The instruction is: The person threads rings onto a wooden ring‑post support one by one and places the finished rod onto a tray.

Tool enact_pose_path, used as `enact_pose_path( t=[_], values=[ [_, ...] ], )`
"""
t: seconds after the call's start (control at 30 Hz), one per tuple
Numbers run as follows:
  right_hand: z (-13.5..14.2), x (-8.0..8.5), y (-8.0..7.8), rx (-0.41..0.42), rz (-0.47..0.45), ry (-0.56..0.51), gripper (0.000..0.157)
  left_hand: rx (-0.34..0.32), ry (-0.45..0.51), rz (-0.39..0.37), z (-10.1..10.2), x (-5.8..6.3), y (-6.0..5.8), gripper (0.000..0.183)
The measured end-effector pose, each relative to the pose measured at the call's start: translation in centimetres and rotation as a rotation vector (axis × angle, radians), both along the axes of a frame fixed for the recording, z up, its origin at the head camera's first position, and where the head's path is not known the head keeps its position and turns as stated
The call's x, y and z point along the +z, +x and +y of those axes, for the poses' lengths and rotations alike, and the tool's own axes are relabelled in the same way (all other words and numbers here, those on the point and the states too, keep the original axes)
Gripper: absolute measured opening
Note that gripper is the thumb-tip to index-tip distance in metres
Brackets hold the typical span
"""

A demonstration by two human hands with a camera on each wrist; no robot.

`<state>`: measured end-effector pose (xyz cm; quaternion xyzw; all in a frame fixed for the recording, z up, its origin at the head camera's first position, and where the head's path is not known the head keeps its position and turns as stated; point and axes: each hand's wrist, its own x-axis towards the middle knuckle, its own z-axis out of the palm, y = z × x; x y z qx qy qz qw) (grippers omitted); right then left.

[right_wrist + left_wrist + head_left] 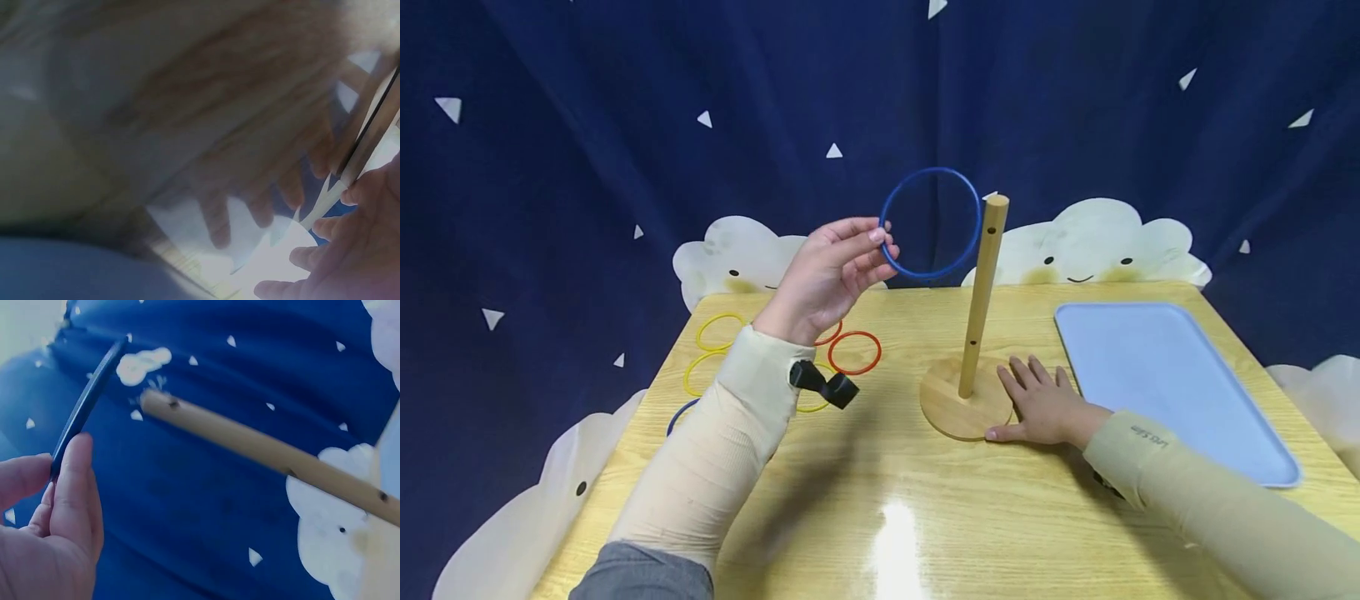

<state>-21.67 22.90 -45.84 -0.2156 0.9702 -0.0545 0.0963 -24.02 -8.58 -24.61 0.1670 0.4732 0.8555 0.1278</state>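
My left hand (831,271) pinches a blue ring (937,275) by its left edge and holds it up near the top of a wooden post (981,300). The ring stands nearly upright, beside the post rather than around it. In the left wrist view the blue ring (87,403) appears edge-on between thumb and fingers, apart from the post (250,447). With fingers spread, my right hand (1045,408) rests at the right edge of the post's round wooden base (940,404). The right wrist view is blurred, with the right hand (356,244) at its lower right.
On the table's left lie yellow rings (700,372), red rings (855,372) and another blue ring (679,414), partly hidden by my left arm. A light blue tray (1157,375) lies at the right. Behind the table hangs a dark blue curtain (775,100).
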Motion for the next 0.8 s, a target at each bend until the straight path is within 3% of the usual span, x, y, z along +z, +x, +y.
enact_pose_path(
  t=[0.17, 0.43, 0.6, 0.8],
  values=[
    [0.1, -0.1, 0.3, 0.002, 0.000, -0.028, 0.118, -0.014, -0.018, 0.026, 1.8, 1.3, 0.1, 0.026],
    [-0.4, 0.1, 0.3, 0.013, -0.022, 0.008, 0.118, 0.003, -0.100, -0.030, 3.3, 0.6, -0.8, 0.011],
    [0.1, -0.7, 0.3, 0.014, -0.019, -0.019, 0.123, 0.007, -0.164, -0.076, 4.2, -0.9, -1.5, 0.017],
    [0.0, 0.2, 0.2, 0.009, -0.014, -0.004, 0.120, 0.004, -0.237, -0.123, 4.0, -4.4, -2.3, 0.017]
  ],
)
